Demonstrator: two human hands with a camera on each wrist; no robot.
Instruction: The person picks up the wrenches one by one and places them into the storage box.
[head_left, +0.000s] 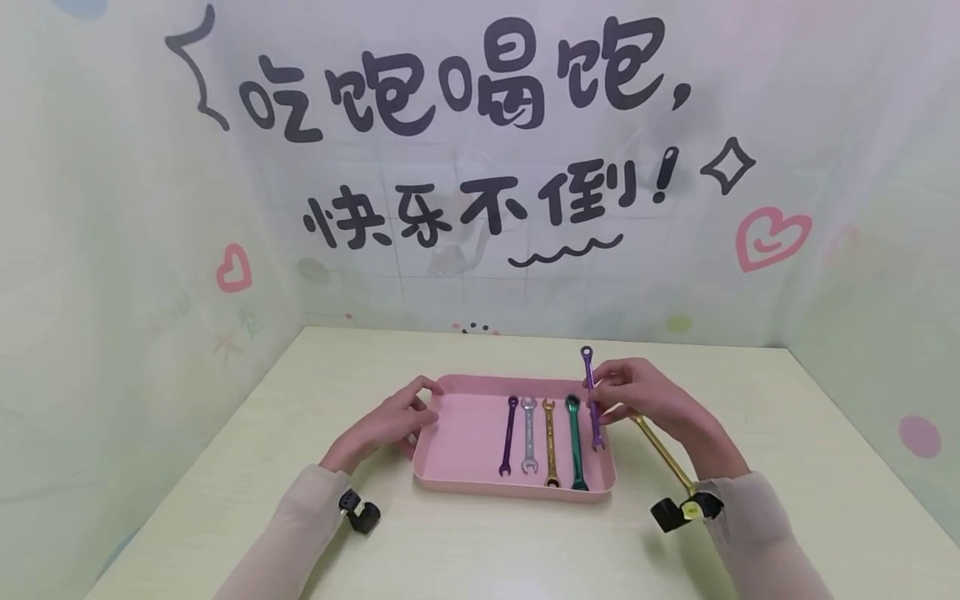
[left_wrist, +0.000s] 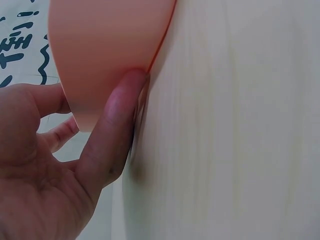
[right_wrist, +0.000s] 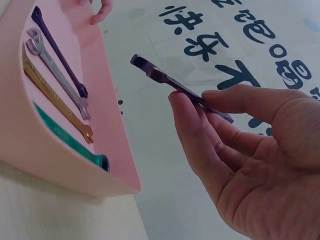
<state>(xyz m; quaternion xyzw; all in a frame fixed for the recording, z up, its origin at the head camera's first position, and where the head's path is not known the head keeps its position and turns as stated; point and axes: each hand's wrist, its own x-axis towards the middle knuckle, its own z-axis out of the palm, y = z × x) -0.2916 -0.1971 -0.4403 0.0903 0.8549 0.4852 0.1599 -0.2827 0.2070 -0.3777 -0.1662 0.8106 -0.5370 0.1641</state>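
My right hand (head_left: 651, 396) pinches a light purple combination wrench (head_left: 592, 392) between thumb and fingers, above the tray's right end. Its open-end jaw points down in the head view. At the left end of a pink tray (head_left: 461, 442), my left hand (head_left: 393, 421) grips the side; in the left wrist view the thumb presses the outer wall and the fingers reach behind it. Inside the tray a dark purple wrench (head_left: 509, 435), a silver wrench (head_left: 529, 437), a gold wrench (head_left: 551, 442) and a green wrench (head_left: 575, 442) lie side by side.
Another gold wrench (head_left: 663, 454) lies to the right of the tray, partly hidden by the right hand and wrist camera. A pale wood-grain table (head_left: 480, 546) carries everything. Behind it hangs a printed curtain (head_left: 480, 300) with dark lettering.
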